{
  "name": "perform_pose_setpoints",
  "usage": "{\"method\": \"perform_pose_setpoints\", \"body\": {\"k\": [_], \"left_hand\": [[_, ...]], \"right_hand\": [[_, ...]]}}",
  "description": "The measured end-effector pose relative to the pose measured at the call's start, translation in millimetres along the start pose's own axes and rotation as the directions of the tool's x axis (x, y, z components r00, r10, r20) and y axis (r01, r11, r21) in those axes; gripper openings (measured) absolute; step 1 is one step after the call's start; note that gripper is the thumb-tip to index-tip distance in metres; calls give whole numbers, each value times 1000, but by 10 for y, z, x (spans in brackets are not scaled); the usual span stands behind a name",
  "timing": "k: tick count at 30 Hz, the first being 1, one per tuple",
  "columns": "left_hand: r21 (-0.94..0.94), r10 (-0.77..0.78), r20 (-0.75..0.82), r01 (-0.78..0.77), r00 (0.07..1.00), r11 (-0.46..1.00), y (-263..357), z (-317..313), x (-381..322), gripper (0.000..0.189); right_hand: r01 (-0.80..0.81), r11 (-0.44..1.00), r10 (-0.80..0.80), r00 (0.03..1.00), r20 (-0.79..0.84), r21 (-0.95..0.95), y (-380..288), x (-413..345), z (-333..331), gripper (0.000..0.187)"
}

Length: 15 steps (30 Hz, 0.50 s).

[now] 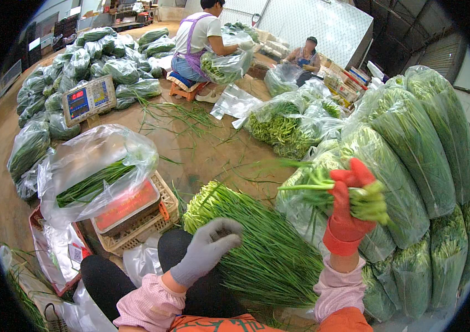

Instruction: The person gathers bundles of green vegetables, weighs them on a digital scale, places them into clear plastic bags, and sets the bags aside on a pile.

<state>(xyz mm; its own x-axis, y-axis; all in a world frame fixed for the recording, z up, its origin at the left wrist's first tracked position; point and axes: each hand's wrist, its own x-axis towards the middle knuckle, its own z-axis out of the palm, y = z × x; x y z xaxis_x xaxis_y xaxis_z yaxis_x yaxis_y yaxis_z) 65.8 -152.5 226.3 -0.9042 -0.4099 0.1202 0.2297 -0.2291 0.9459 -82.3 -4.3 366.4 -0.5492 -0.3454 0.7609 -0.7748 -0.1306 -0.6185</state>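
Observation:
My right hand, in a red rubber glove, is raised at the right and grips a small bunch of green stems, blurred by motion. My left hand, in a grey knit glove, hovers over the near-left side of a large heap of garlic chives. Its fingers are curled but apart, with nothing between them. The pale cut ends of the heap point away from me. To the left, an open clear plastic bag with a bundle of chives inside lies on a red-topped scale.
The scale rests on a beige plastic crate, its display standing behind. Bagged greens are stacked high close on my right; more bags pile up far left. Two people sit ahead. Loose stalks litter the floor.

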Motion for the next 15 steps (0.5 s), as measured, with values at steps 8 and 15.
{"method": "perform_pose_setpoints", "body": {"k": [8,15], "left_hand": [[-722,55,632,561,773,406,-682,386,-288,74],[-825,-680,381,562,627,57,-1094,358,-619,41]], "right_hand": [[463,876,-359,814,456,-136,330,-1009,262,39],[59,975,92,769,633,-213,476,-2339,282,82]]}}
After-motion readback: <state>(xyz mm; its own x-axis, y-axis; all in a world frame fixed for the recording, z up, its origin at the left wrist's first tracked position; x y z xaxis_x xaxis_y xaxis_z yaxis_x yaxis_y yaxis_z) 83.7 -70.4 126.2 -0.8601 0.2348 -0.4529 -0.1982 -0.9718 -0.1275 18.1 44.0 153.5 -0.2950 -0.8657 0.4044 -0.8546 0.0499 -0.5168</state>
